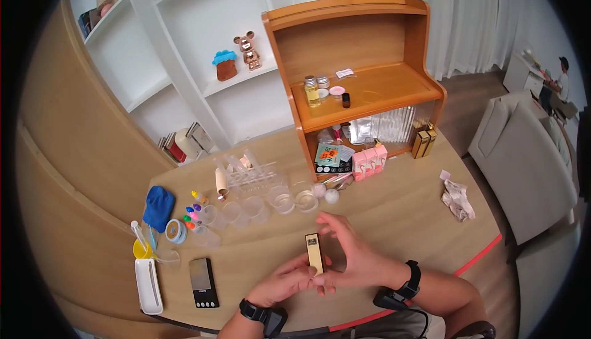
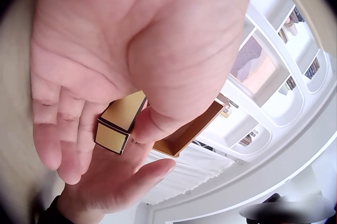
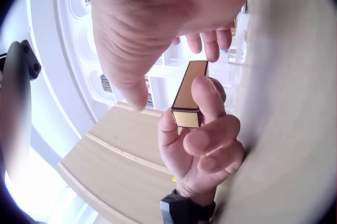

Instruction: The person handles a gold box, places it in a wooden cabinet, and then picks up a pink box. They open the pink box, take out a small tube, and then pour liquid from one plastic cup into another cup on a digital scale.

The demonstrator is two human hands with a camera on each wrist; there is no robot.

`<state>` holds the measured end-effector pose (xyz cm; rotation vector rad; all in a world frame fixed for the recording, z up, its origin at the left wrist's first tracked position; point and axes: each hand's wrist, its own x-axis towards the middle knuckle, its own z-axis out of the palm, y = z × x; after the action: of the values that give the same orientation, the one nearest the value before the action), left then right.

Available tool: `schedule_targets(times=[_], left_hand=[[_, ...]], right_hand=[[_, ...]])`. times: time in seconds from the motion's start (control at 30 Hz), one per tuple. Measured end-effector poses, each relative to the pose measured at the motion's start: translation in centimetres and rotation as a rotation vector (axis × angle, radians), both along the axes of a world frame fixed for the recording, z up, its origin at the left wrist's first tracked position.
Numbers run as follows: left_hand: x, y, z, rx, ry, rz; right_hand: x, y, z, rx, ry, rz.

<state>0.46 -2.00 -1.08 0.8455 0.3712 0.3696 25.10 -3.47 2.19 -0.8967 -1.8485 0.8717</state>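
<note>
A slim gold box with black edges (image 1: 314, 254) stands out from my left hand (image 1: 284, 282), whose thumb and fingers pinch its lower end above the table. In the right wrist view the left hand (image 3: 208, 147) grips the box (image 3: 189, 90) with fingers curled. My right hand (image 1: 357, 258) is just right of the box, thumb and fingers spread; in the right wrist view this hand (image 3: 168, 13) shows no contact with the box. The left wrist view shows the box (image 2: 122, 114) partly hidden behind the left hand (image 2: 137, 40), the right hand (image 2: 110, 184) beyond.
Clear cups (image 1: 234, 215), small coloured bottles (image 1: 191, 213) and a black scale (image 1: 203, 282) are on the table's left. A wooden shelf (image 1: 357, 10) stands at the back, with pink boxes (image 1: 370, 162) and gold boxes (image 1: 424, 141). Crumpled wrapping (image 1: 457, 201) lies at right.
</note>
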Motion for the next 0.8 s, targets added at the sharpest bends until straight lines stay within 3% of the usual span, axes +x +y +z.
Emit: schedule_targets(times=[0.07, 0.13, 0.2, 0.3, 0.4, 0.5, 0.57, 0.7, 0.77, 0.8], left_hand=[[0.4, -0.6, 0.5, 0.009, 0.097, 0.111], [0.6, -0.8, 0.7, 0.032, 0.098, 0.119], [0.7, -0.8, 0.2, 0.057, 0.097, 0.12], [0.9, -0.3, -0.3, 0.041, 0.059, 0.088], [1.4, 0.1, 0.7, -0.148, -0.142, 0.13], [1.2, 0.1, 0.9, -0.061, -0.13, 0.169], [1.0, 0.1, 0.9, 0.116, 0.021, 0.197], [0.8, 0.2, -0.2, 0.14, 0.044, 0.18], [0.8, 0.2, -0.6, -0.084, -0.16, 0.194], [0.9, 0.2, -0.3, -0.082, -0.16, 0.192]], right_hand=[[-0.3, -0.1, 0.0, -0.038, -0.041, 0.048], [-0.3, -0.2, 0.1, 0.128, -0.185, 0.0], [-0.2, 0.0, -0.2, 0.12, -0.214, 0.023], [-0.2, 0.0, 0.1, 0.091, -0.25, 0.039], [-0.4, -0.2, 0.6, 0.084, -0.237, 0.027], [-0.7, -0.2, 0.7, 0.131, -0.215, 0.02], [-0.8, -0.4, 0.5, 0.158, -0.218, 0.018], [-0.9, -0.7, 0.8, 0.179, -0.262, 0.004], [-1.0, -0.8, 1.0, 0.167, -0.255, -0.002], [-1.0, -0.8, 1.0, 0.165, -0.241, -0.006]])
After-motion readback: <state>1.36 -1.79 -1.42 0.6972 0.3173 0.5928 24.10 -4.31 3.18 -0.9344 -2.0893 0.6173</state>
